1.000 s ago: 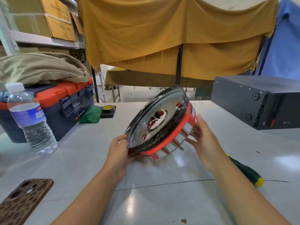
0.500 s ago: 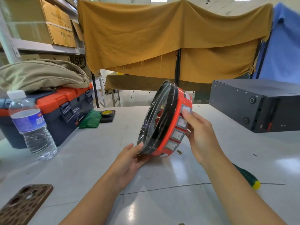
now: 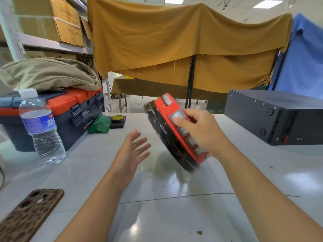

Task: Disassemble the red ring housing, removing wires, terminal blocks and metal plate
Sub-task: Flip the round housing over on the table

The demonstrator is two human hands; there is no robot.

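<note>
**benchrat:** So what's each hand doing here?

**wirepuller:** Right hand (image 3: 201, 131) is wrapped over the red ring housing (image 3: 176, 131), fingers curled across its outer rim, forefinger lying on one of the grey windows. It's holding the thing up off the bench (image 3: 174, 206), tilted on edge, black underside facing left. Left hand (image 3: 132, 151) is just beside it but not touching, palm up-ish, fingers spread and relaxed, holding nothing.

**benchrat:** Where's the housing relative to the bench?

**wirepuller:** Above the middle of it, a bit toward the far edge. The low end hangs close over the surface; I think there's a gap, but motion blur makes that hard to call.

**benchrat:** And the clutter?

**wirepuller:** Going outward: green cloth (image 3: 99, 125) and a small black-and-yellow tape measure (image 3: 118, 120) near the far edge, left of the housing. Orange-and-grey toolbox (image 3: 70, 112) at the far left with a khaki bag (image 3: 49, 74) on top, water bottle (image 3: 42, 126) standing in front of it. Phone in a leopard-print case (image 3: 29, 213) face down at the near left corner. Dark metal box (image 3: 279, 117) along the right edge.
</note>
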